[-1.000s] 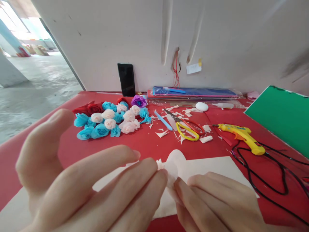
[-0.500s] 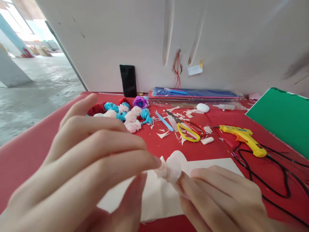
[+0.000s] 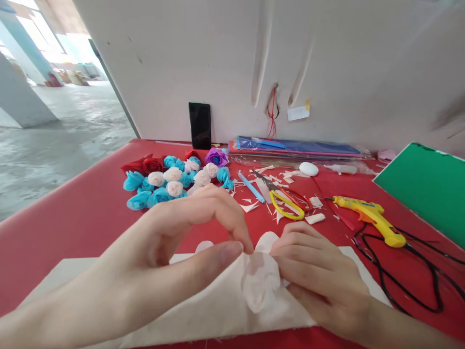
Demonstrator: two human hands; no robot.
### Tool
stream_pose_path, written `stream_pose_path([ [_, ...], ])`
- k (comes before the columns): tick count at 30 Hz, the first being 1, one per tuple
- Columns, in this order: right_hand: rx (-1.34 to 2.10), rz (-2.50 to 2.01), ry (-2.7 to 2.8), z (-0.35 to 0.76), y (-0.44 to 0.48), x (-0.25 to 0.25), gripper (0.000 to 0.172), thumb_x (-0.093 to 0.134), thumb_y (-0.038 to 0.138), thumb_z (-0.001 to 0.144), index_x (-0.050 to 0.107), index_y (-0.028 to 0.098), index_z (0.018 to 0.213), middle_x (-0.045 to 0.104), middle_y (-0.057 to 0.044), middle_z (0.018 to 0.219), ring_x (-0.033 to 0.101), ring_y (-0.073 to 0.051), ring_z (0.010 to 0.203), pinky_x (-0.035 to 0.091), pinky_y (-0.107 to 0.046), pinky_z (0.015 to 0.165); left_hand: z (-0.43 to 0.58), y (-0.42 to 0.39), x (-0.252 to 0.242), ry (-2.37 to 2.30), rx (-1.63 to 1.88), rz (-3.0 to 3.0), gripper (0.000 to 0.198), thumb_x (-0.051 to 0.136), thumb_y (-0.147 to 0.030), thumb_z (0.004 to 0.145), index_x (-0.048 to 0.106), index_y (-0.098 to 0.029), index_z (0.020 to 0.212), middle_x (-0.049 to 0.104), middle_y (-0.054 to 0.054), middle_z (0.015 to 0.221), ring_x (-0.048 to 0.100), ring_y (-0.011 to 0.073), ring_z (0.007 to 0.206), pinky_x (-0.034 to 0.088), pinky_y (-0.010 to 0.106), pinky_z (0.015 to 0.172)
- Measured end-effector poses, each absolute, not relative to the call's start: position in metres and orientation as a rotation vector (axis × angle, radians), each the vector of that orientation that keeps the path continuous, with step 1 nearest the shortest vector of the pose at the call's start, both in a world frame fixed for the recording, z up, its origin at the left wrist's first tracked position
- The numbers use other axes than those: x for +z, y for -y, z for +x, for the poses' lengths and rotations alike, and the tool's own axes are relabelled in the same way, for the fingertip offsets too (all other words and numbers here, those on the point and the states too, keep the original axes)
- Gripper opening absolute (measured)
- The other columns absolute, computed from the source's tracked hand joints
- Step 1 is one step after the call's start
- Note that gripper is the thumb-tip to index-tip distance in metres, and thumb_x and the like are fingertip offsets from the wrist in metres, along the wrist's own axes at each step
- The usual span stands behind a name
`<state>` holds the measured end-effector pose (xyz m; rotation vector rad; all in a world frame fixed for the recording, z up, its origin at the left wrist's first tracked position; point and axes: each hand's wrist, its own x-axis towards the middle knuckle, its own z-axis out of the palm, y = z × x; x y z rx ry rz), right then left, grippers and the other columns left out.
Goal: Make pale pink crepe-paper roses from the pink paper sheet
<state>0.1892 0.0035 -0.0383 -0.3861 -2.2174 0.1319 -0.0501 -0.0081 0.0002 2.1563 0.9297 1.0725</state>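
Head view: left hand point(image 3: 178, 247), right hand point(image 3: 316, 271) pinch rose point(image 3: 259, 286), apparently face-up

You have one view, taken from the camera on your head. It faces forward and down across the red table point(image 3: 72, 218) toward the wall point(image 3: 218, 58). Your left hand point(image 3: 163, 261) and right hand point(image 3: 319, 276) lie very close beneath the lens and fill the lower frame. Beyond the hands, the tabletop recedes to the wall.
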Motion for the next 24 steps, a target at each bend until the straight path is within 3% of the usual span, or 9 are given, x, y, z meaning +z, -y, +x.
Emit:
stream_pose_path([
  [4,-0.02,-0.382,2.282,0.1946,-0.0029,-0.0331,0.024,0.051,0.014,0.106,0.073,0.011,0.097,0.082,-0.004,0.084,0.075,-0.011,0.076,0.056,-0.029,0.077,-0.0503,0.0085,0.0008,-0.903,0.978,2.186,0.02,0.057,-0.018,0.094,0.068,-0.034,0.089,0.067,-0.009,0.082,0.064,0.0108,0.079,0.054,0.016,0.081],
  [9,-0.221,-0.466,2.242,0.1965,0.0041,-0.0326,0.035,0.044,0.017,0.11,0.074,0.017,0.092,0.082,0.002,0.079,0.073,-0.009,0.075,0.054,-0.027,0.082,-0.0482,0.0112,0.0004,-0.806,0.882,2.078,0.027,0.056,-0.009,0.09,0.067,-0.034,0.09,0.072,-0.01,0.087,0.067,0.0109,0.078,0.057,0.019,0.077],
  [15,-0.258,-0.468,2.256,0.1961,0.0033,-0.0353,0.038,0.04,0.018,0.111,0.074,0.016,0.094,0.082,0.001,0.08,0.072,-0.009,0.079,0.053,-0.028,0.085,-0.0489,0.0164,-0.0006,-0.774,0.914,2.145,0.028,0.056,-0.007,0.089,0.068,-0.032,0.093,0.074,-0.009,0.088,0.068,0.0139,0.082,0.055,0.027,0.089],
  [24,-0.225,-0.416,2.277,0.198,0.001,-0.0365,0.027,0.051,0.017,0.107,0.074,0.014,0.095,0.082,0.0,0.081,0.071,-0.011,0.076,0.053,-0.03,0.083,-0.0453,0.0147,-0.0063,-0.721,0.813,1.868,0.018,0.066,-0.014,0.091,0.068,-0.031,0.09,0.067,-0.009,0.09,0.062,0.0086,0.08,0.051,0.014,0.082],
])
